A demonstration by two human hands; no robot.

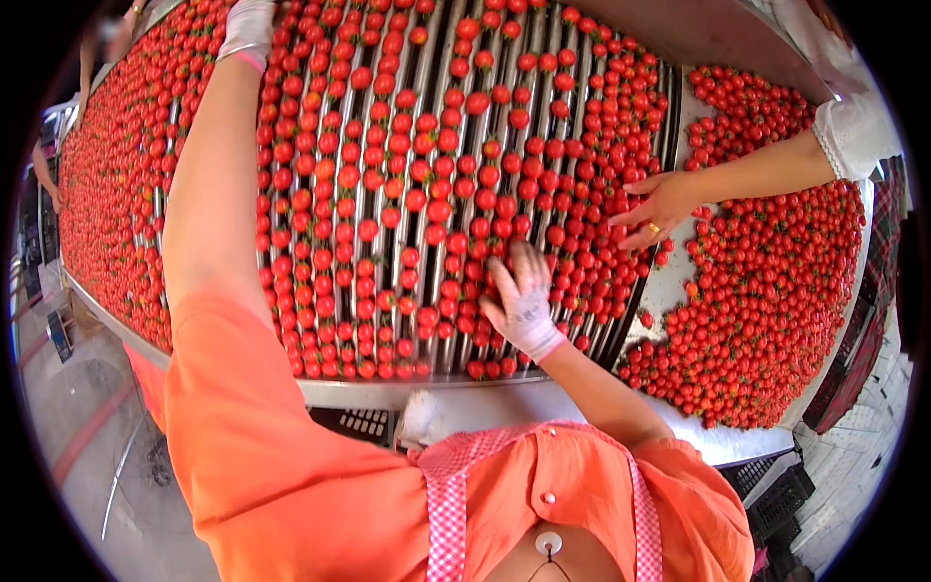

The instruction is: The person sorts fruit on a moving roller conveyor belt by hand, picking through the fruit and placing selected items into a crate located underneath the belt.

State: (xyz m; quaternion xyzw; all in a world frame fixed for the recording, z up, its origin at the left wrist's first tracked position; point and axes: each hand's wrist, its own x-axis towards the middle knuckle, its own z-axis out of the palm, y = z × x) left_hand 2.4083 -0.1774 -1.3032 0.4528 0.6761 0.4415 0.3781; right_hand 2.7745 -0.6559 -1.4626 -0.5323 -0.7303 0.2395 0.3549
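Note:
Cherry tomatoes [417, 201], red with some green stalks, lie in rows on a sorting conveyor of shiny metal rollers [482, 73]. My left hand [249, 29], in a white glove with a pink cuff, reaches across to the far side of the rollers. Its fingers run past the top of the picture, so their grip is hidden. Nearer to me, my right hand [525, 304], also gloved in white, rests over the tomatoes with its thumb and fingers apart. Nothing shows in its grasp. Tomatoes sit around its fingertips.
A co-worker's bare hand [659, 209] with a ring reaches in from the right over the rollers' end. Beyond it, a metal tray [669, 281] holds a heap of tomatoes [766, 301]. Another person's arm [46, 177] shows at the far left. Black crates [781, 500] stand below right.

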